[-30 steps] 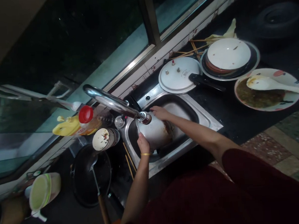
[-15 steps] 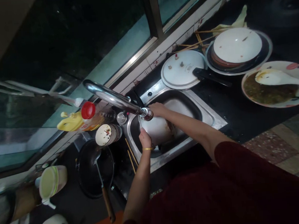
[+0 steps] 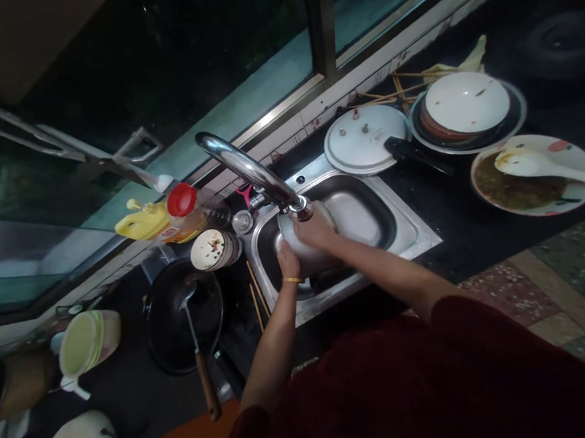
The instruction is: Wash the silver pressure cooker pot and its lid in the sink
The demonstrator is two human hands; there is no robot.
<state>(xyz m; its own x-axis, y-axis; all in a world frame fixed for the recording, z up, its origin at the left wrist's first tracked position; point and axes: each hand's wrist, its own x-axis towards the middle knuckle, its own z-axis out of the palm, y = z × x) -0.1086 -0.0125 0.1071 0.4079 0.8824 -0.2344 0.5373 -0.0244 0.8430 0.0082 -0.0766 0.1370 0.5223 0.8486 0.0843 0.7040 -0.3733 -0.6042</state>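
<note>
The black counter holds the sink, with the wok on one side and the lid on the other; in the sink, at the end nearer the wok, the pot lies tilted under the tap. The right hand is at the pot, partly behind the tap's tip (whether its fingers are spread or together, I cannot tell), while the left hand, banded in yellow, pinches the rim.

L fingers on pot w/in sink
</note>
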